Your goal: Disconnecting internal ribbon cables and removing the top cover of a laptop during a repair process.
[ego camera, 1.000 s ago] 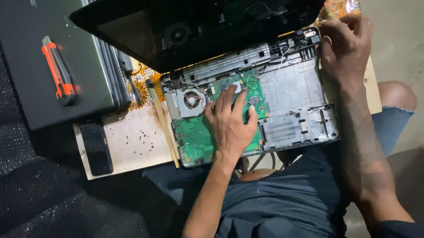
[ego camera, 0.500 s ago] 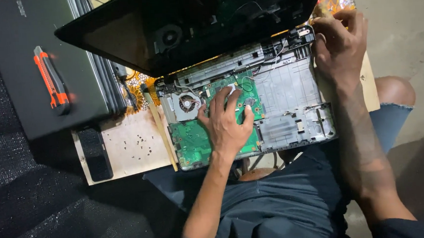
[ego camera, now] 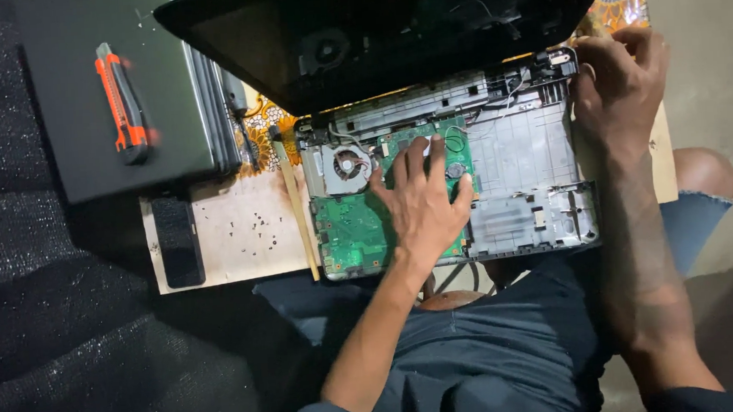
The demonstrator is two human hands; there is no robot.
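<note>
An opened-up laptop rests on my lap, its grey base (ego camera: 520, 158) stripped of the keyboard. A green motherboard (ego camera: 351, 232) with a round fan (ego camera: 345, 166) fills the left half of the base. My left hand (ego camera: 422, 207) lies flat on the motherboard, fingers spread, fingertips near the board's top edge, holding nothing. My right hand (ego camera: 618, 89) is curled over the base's far right corner beside the hinge. The dark screen lid (ego camera: 389, 26) stands open behind both hands.
A wooden board (ego camera: 241, 239) left of the laptop carries several tiny screws (ego camera: 253, 226), a black phone (ego camera: 178, 240) and a thin wooden stick (ego camera: 297, 206). Behind it, an orange utility knife (ego camera: 123, 102) lies on a closed dark laptop (ego camera: 174, 116). Dark fabric covers the left.
The view has shifted slightly. Both hands stay on the same spots of the laptop; my left fingers have spread a little over the motherboard.
</note>
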